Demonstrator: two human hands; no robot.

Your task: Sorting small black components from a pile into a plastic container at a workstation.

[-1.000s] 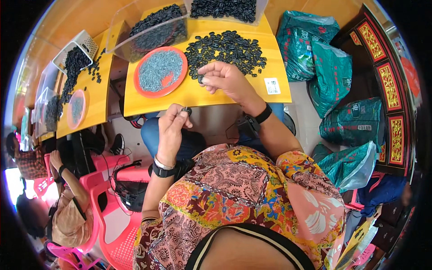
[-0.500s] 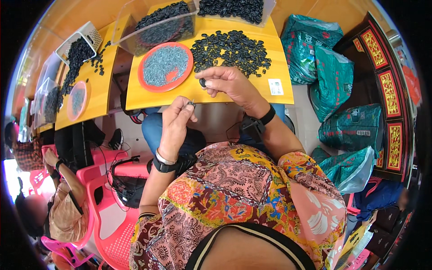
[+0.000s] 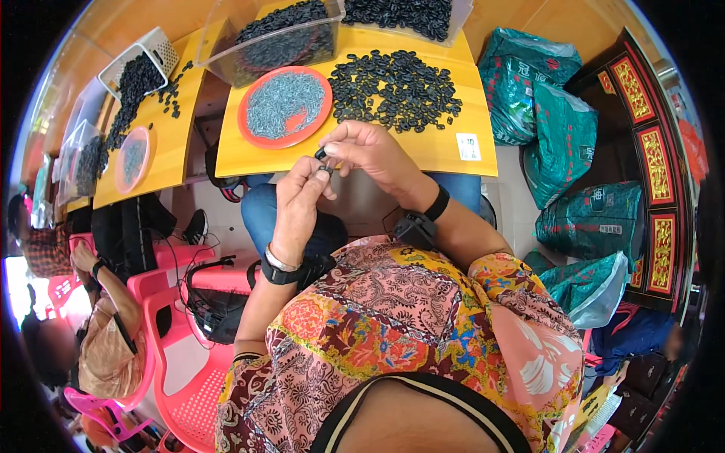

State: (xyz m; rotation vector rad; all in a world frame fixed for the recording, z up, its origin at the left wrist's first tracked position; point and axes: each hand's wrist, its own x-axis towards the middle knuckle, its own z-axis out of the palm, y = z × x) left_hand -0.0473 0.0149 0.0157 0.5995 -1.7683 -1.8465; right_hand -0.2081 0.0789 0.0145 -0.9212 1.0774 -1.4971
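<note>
Yellow wooden tabletop [image 3: 461, 162] is being worked over; at its six o'clock edge, a small black ring-shaped part [image 3: 321, 154] is being pinched by the right hand [image 3: 370, 151] while the left hand [image 3: 298, 198] is gripping a second piece [image 3: 326, 171]. Being tiny, either could be dropped onto the lap.

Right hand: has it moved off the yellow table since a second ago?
Yes. The right hand has drawn back from the pile of black rings to the yellow table's near edge, meeting the left hand.
</note>
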